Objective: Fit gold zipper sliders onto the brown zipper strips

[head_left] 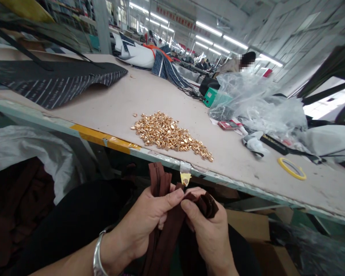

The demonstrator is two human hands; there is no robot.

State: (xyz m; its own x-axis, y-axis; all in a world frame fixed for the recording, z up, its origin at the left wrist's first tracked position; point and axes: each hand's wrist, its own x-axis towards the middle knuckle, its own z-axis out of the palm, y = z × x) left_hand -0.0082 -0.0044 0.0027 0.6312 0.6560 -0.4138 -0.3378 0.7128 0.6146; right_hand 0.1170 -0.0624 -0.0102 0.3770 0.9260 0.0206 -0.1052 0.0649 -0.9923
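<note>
My left hand (pixel 145 216) is closed around a bunch of brown zipper tapes (pixel 168 237), whose ends stick up above the fingers. Its thumb and fingertips pinch a tape end close to the right hand's fingertips. My right hand (pixel 208 230) is closed too, gripping more brown zipper tapes that curl over its fingers. Both hands meet just below the table's front edge, over the lap. Beyond them on the tabletop lies a loose pile of small gold metal pieces (pixel 169 132), apparently zipper sliders. The fingertips partly hide what lies between them.
The table (pixel 109 99) has yellow tape (pixel 106 138) along its edge. Dark striped material (pixel 63 82) lies left. At right are clear plastic bags (pixel 255 99), a green box (pixel 209 96) and a yellow tape roll (pixel 291 168). A white sack (pixel 31 149) of brown strips stands lower left.
</note>
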